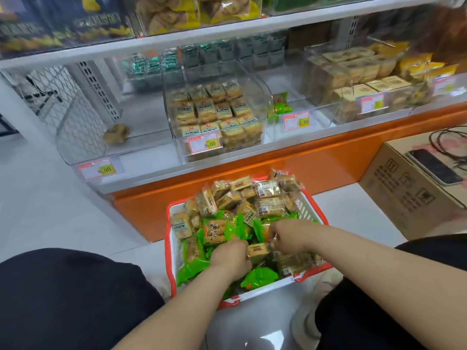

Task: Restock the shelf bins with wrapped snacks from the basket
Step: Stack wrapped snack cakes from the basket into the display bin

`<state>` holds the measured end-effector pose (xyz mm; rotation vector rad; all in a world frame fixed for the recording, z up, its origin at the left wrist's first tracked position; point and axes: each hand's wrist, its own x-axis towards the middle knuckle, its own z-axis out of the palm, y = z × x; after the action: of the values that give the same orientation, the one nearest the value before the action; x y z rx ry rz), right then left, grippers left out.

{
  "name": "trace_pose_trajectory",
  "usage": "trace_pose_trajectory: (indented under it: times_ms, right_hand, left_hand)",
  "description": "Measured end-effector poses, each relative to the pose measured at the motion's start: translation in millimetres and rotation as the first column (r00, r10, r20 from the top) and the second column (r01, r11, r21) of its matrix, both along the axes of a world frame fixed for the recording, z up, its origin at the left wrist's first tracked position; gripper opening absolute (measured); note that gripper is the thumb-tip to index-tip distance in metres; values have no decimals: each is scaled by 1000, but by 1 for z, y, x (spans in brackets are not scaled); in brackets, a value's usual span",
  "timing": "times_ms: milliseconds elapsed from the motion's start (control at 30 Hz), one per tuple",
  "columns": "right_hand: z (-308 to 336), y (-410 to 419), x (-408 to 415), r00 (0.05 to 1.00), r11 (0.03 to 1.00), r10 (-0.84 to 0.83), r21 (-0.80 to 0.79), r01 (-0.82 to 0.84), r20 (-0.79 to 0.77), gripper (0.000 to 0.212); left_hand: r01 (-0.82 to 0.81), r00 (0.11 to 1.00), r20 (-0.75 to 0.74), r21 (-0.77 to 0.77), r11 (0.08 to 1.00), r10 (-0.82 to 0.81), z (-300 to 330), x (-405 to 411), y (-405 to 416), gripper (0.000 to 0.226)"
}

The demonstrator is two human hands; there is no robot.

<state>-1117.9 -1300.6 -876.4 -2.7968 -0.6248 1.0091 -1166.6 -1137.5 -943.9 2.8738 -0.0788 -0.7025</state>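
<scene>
Basket: white with a red rim, on the floor in front of the orange shelf base, between the person's knees.
Wrapped snacks: heaped in the basket — clear-wrapped beige squares piled toward the far side, green-wrapped packs spread across the near and left part.
Left hand: down in the pile, fingers curled into the packs; whether it grips one is hidden by the hand itself, so I cannot tell.
Right hand: just beside the left, fingers bent and pinching a clear-wrapped pack that lies between the two hands.
Left shelf bin: clear plastic, holding a single beige pack near its middle; price tag on the front.
Middle shelf bin: rows of beige squares stacked neatly, a tag reading 8.00 on the front.
Next bin to the right: a few green packs at its left wall — tag on the front.
Far right bin: boxed beige packs stacked high, yellow packs beyond them.
Cardboard box: on the floor right of the basket, a dark phone and black cable lying on top.
</scene>
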Motion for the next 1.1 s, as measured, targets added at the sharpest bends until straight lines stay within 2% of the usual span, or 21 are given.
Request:
trace_pose_trajectory:
  times_ms: [100, 167, 233, 300, 367, 400, 467, 567, 667, 700, 733, 800, 900, 1033, 1100]
  right_hand:
    - [1, -6, 9, 988, 991, -132, 40, 129, 84, 29]
    - [2, -10, 17, 969, 967, -227, 139, 213, 93, 32]
    - [6, -11, 23, 944, 901, -324, 285, 327, -59, 29]
    - [10, -11, 27, 861, 759, -373, 420, 498, -346, 26]
    - [14, -11, 30, 731, 633, -309, 442, 635, -608, 16]
    - [17, -11, 32, 678, 603, -274, 428, 673, -682, 10]
    - [24, -10, 35, 620, 568, -236, 411, 713, -748, 4]
    - [29, -7, 39, 582, 509, -216, 418, 753, -784, 14]
    - [29, 0, 44, 567, 430, -280, 427, 796, -775, 11]
    - [31, 2, 45, 579, 422, -290, 442, 792, -762, 9]
    - [35, 5, 47, 598, 425, -279, 462, 779, -751, 7]
    - [46, 10, 50, 626, 439, -245, 491, 752, -740, 4]
    - [67, 15, 63, 642, 433, -226, 514, 740, -733, 6]
    - [94, 22, 88, 726, 424, -198, 610, 670, -659, 5]
    - [105, 27, 99, 820, 466, -241, 679, 567, -519, 15]
  left_hand:
    - [-42, 992, 111, -176, 983, 62, 17, 6, 11, 28]
    - [-14, 973, 217, -306, 952, 84, 30, 8, 16, 33]
    - [26, 956, 275, -429, 903, 103, 43, 6, 19, 38]
    - [55, 945, 303, -515, 855, 122, 51, 2, 19, 44]
    - [82, 934, 333, -556, 827, 132, 54, 0, 18, 49]
    - [92, 927, 349, -567, 819, 137, 56, -1, 18, 51]
    - [100, 916, 372, -571, 815, 148, 62, 0, 18, 57]
    - [77, 880, 433, -538, 840, 197, 70, 4, 22, 69]
    - [-16, 804, 450, -637, 771, 389, 84, 10, 27, 47]
    - [-19, 806, 447, -635, 772, 388, 89, 12, 28, 38]
    - [-7, 832, 452, -573, 820, 323, 96, 14, 27, 40]
    - [64, 885, 449, -374, 925, 120, 108, 18, 24, 68]
    - [124, 856, 516, -179, 976, -14, 125, 34, 24, 89]
    - [107, 835, 550, -155, 982, -4, 151, 66, 29, 90]
    - [94, 837, 547, -148, 985, 2, 163, 83, 32, 89]
